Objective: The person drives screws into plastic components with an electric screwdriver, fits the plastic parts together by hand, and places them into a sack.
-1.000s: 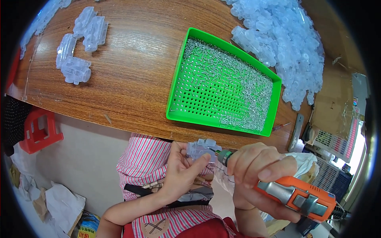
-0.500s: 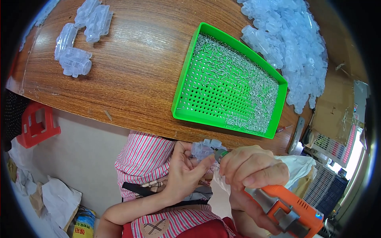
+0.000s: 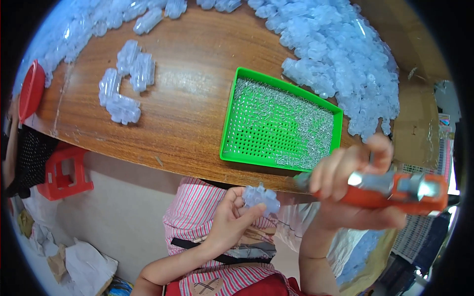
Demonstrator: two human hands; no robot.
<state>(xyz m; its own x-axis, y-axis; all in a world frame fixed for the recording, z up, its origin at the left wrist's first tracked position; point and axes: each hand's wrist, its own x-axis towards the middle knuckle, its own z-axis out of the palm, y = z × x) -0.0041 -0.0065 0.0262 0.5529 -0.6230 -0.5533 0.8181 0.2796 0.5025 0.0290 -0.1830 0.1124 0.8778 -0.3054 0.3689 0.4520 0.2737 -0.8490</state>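
The left hand (image 3: 228,222), half closed, pinches a clear moulded plastic part (image 3: 260,198) at its fingertips; the right hand (image 3: 332,176), blurred, curls around an orange electric screwdriver (image 3: 382,198), to the part's right; beyond both hands sits a perforated green tray (image 3: 256,163) of silver screws (image 3: 317,130); beyond the right hand, a translucent heap (image 3: 340,64).
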